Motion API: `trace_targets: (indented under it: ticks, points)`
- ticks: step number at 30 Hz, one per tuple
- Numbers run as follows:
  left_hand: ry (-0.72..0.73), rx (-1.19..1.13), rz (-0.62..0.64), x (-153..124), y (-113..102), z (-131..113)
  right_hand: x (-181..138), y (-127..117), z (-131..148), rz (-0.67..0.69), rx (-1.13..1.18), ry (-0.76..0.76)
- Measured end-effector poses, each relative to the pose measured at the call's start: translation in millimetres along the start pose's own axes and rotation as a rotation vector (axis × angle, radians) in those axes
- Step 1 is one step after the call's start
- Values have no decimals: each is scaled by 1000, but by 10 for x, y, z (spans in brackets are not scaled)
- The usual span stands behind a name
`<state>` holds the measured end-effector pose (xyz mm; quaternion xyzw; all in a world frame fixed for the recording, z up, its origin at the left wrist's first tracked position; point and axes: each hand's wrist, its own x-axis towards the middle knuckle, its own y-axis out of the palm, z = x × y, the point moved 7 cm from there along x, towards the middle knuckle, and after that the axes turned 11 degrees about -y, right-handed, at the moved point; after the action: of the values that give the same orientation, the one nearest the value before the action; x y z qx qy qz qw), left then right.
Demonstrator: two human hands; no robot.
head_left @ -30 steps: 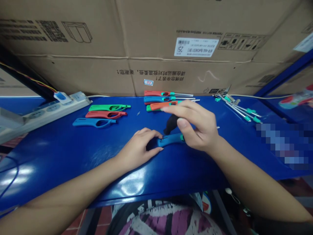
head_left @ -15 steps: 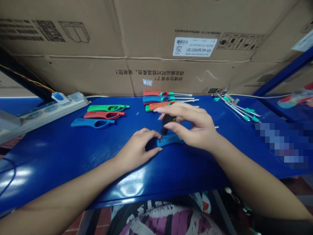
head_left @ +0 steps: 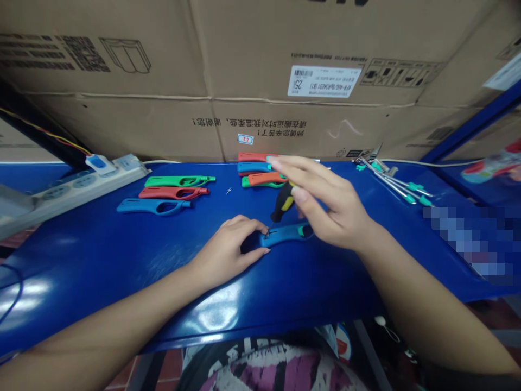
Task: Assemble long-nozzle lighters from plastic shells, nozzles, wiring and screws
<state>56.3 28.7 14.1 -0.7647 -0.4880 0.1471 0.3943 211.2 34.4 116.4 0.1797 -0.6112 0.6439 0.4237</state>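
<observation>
A blue gas lighter (head_left: 287,234) with a green trigger lies flat on the blue table, in front of my body. My left hand (head_left: 233,245) grips its rear end between thumb and forefinger, closed. Above that end, a screwdriver (head_left: 280,207) with a black and yellow handle tilts, its thin tip down near the slot by my left fingertips. My right hand (head_left: 336,209) holds the handle between thumb and fingers. The right hand covers part of the lighter's front end.
Finished-looking lighters (head_left: 260,166) in red, blue, orange and green lie at the back. Lighter shells (head_left: 152,206) lie at left, beside a power strip (head_left: 87,182). Metal rods with green parts (head_left: 393,182) are heaped at back right. A cardboard box (head_left: 244,70) stands behind.
My right hand has shifted slightly right with the screwdriver, which leans more now, and its fingers have straightened. More of the blue lighter shows. My left hand stays in place.
</observation>
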Motion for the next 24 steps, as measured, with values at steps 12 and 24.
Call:
trace_targets:
  ticks: [12,24]
  points:
    - [-2,-10,0,-3,-3,0,-43,199,-44,-35,208,148]
    - [15,-9,-16,-12,-1,7,-6,127,85,-77,86,16]
